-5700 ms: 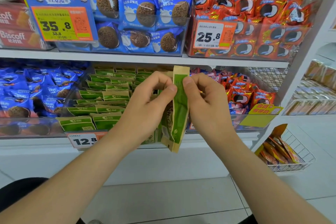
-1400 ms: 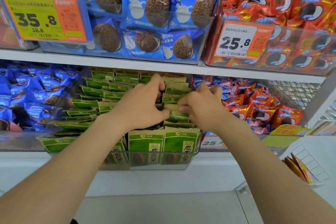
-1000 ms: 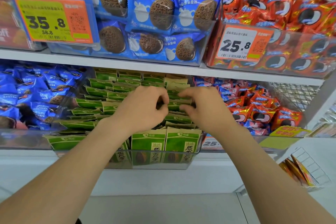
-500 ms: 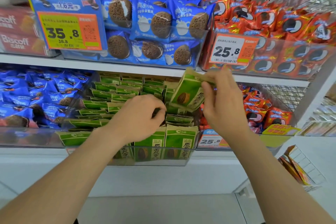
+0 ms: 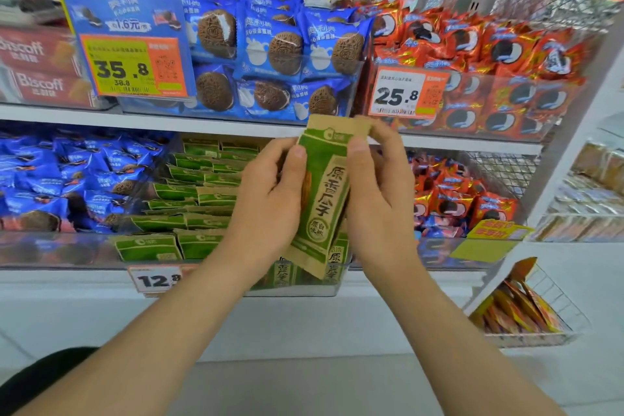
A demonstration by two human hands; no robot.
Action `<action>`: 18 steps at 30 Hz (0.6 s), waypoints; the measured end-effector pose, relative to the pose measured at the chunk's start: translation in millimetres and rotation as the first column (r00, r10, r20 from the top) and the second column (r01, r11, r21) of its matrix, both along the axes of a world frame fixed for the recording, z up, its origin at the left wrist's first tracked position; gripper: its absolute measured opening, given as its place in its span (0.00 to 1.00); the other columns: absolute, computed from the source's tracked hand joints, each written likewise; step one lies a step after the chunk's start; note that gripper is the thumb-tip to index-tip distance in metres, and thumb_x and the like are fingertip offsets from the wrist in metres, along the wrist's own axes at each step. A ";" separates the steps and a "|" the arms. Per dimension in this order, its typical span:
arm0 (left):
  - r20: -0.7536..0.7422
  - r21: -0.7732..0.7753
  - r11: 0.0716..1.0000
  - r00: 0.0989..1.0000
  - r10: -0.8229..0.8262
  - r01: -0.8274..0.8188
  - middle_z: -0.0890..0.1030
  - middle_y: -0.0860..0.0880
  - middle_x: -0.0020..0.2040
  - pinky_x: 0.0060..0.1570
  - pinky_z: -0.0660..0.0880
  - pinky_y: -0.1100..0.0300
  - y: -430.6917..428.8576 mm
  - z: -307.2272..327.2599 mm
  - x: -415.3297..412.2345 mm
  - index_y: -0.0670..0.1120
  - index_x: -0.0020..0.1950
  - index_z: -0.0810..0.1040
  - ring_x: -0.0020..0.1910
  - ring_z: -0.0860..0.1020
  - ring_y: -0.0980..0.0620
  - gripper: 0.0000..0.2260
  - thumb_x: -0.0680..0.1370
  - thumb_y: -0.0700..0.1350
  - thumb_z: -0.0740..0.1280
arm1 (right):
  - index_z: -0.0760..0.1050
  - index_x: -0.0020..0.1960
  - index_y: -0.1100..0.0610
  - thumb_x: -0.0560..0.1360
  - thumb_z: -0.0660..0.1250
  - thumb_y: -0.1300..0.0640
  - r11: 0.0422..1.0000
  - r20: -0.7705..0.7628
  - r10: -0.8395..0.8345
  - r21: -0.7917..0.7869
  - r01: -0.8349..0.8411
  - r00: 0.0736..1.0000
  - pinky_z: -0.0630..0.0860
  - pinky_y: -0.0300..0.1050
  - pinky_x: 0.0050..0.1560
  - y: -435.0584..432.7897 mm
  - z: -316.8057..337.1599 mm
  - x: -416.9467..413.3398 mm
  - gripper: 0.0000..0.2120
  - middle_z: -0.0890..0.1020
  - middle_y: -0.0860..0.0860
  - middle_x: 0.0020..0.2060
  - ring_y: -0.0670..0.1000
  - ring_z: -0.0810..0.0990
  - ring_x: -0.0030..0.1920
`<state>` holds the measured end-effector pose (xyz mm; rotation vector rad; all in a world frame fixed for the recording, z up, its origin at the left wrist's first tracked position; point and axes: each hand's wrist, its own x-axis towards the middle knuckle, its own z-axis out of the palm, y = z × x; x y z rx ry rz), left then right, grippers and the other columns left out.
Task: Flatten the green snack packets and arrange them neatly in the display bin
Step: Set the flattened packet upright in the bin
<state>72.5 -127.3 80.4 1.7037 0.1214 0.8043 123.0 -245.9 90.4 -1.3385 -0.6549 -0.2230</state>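
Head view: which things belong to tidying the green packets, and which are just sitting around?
Job: held green packet, left hand, right hand, stacked green packets, display bin.
Just there: blue cookie packs, red cookie packs, price tags, Biscoff boxes, wire basket.

Green packet [image 5: 324,192], between left hand [image 5: 270,203] and right hand [image 5: 378,203]: "原香瓜子", printed vertically. Up-left of the hands: "Biscoff" on red boxes [image 5: 33,64]; "1.6元" on blue sign [image 5: 126,15]; "35.8" over small "38.8" on yellow price tag [image 5: 121,67]. Up-right: "25.8" on white price tag [image 5: 398,94]. Below-left: "12.8" on shelf-edge tag [image 5: 155,280], last digit partly hidden.
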 end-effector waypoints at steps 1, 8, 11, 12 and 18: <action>-0.012 -0.126 0.992 1.000 -0.015 0.014 0.85 0.49 0.52 0.51 0.82 0.52 -1.1 -2.2 1.0 0.52 0.63 0.76 0.49 0.85 0.53 0.07 0.89 0.47 0.60 | 0.77 0.66 0.58 0.88 0.60 0.56 0.999 -0.057 0.046 0.003 -0.046 0.997 0.82 0.50 0.46 -0.8 -0.2 1.1 0.10 0.87 0.55 0.47 0.51 0.85 0.46; -0.050 -0.291 0.956 0.997 -0.053 0.036 0.81 0.36 0.56 0.48 0.81 0.49 -4.3 -2.5 -0.3 0.50 0.58 0.72 0.46 0.81 0.49 0.04 0.89 0.46 0.58 | 0.82 0.68 0.59 0.83 0.64 0.46 0.917 -0.525 0.393 0.163 -0.364 0.755 0.80 0.63 0.67 -12.7 -5.6 3.5 0.21 0.85 0.61 0.62 0.62 0.84 0.63; -0.069 -0.244 0.967 0.994 -0.087 0.068 0.83 0.41 0.51 0.44 0.82 0.53 -5.8 1.5 -3.3 0.49 0.58 0.73 0.43 0.83 0.51 0.04 0.88 0.47 0.61 | 0.83 0.65 0.61 0.86 0.64 0.49 0.938 -0.579 0.338 0.145 -0.314 0.742 0.80 0.65 0.65 -14.8 -7.2 5.2 0.18 0.86 0.62 0.60 0.65 0.84 0.63; -0.072 -0.243 0.966 0.991 -0.109 0.088 0.84 0.44 0.48 0.42 0.81 0.56 -6.4 3.9 -5.2 0.47 0.57 0.74 0.43 0.84 0.52 0.05 0.87 0.48 0.63 | 0.84 0.62 0.63 0.85 0.65 0.50 0.953 -0.561 0.294 0.115 -0.279 0.774 0.84 0.61 0.59 -15.6 -6.4 5.0 0.17 0.87 0.63 0.56 0.63 0.86 0.56; -0.055 -0.122 0.981 0.986 -0.160 0.153 0.86 0.49 0.50 0.43 0.84 0.59 -8.3 12.2 -12.2 0.36 0.50 0.77 0.44 0.85 0.58 0.16 0.79 0.49 0.74 | 0.86 0.45 0.59 0.81 0.71 0.56 0.986 -0.195 0.061 -0.142 -0.090 0.979 0.80 0.43 0.38 -24.6 -2.9 7.4 0.10 0.88 0.55 0.38 0.50 0.85 0.37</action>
